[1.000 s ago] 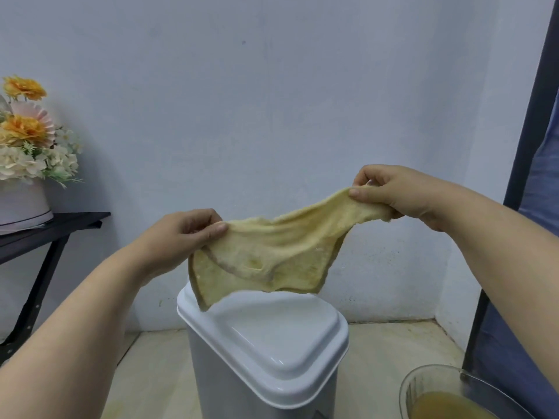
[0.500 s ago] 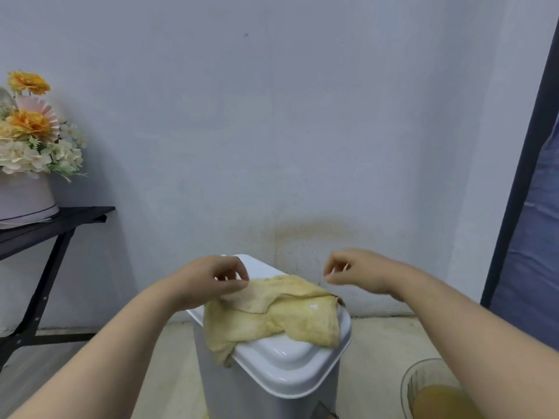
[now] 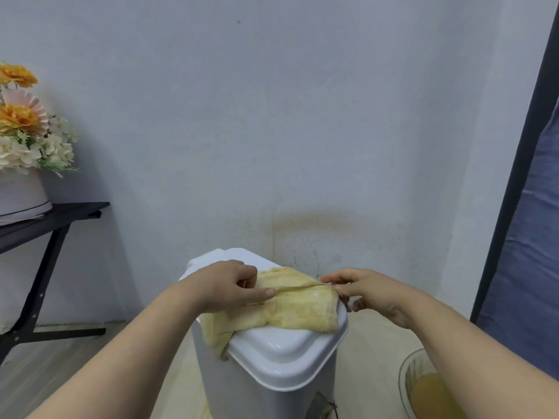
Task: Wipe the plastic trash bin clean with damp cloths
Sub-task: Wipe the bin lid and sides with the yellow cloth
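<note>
A white plastic trash bin [image 3: 281, 367] with a closed lid stands on the floor in front of me. A yellowish damp cloth [image 3: 296, 309] lies folded across the back half of the lid, one end hanging over the left side. My left hand [image 3: 230, 285] rests on the cloth's left part and pinches a fold between thumb and fingers. My right hand [image 3: 363, 290] pinches the cloth's right edge at the lid's right rim.
A glass bowl [image 3: 423, 388] of yellowish water sits on the floor at the lower right. A black table [image 3: 45, 225] with a flower pot [image 3: 21, 192] stands at the left. The wall is close behind the bin, and a blue curtain [image 3: 526, 237] hangs at the right.
The cloth, stretched in the air between both hands a second ago, now lies on the lid. My right hand had let go and has taken the cloth's right edge again.
</note>
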Action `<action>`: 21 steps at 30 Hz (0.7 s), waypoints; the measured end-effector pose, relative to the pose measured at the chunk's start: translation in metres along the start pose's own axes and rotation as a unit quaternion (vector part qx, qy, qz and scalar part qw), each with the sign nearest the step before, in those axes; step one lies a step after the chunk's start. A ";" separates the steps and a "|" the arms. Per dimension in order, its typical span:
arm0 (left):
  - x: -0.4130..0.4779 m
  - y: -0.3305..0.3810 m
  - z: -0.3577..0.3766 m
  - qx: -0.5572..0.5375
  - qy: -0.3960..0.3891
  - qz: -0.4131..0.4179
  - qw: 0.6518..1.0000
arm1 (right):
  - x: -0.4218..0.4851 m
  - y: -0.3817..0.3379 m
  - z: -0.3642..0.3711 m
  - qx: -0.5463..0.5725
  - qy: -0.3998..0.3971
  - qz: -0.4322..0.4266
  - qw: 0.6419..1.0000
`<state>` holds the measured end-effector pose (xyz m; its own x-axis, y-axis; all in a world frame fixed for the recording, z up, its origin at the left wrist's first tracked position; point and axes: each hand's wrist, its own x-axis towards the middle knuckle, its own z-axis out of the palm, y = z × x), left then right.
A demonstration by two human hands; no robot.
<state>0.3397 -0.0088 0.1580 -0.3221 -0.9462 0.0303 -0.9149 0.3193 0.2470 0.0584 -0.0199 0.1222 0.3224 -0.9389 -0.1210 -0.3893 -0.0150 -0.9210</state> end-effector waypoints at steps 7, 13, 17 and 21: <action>0.008 0.015 0.005 0.061 0.054 -0.007 0.997 | -0.003 0.005 0.006 -0.066 0.052 -0.024 0.996; 0.004 0.013 -0.022 0.014 0.130 -0.014 0.991 | 0.006 -0.038 -0.006 -0.372 0.160 -0.134 0.905; -0.007 0.003 -0.051 -0.146 0.235 0.026 0.961 | -0.006 -0.083 -0.019 -0.174 0.124 -0.148 0.966; -0.019 -0.001 -0.071 -0.166 0.280 0.051 0.944 | -0.013 -0.112 -0.028 -0.166 0.087 -0.184 0.965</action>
<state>0.3642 0.0047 0.2263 -0.1410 -0.8201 0.5545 -0.7295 0.4647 0.5018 0.0737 -0.0152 0.2374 0.3526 -0.8922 0.2821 -0.5404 -0.4403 -0.7170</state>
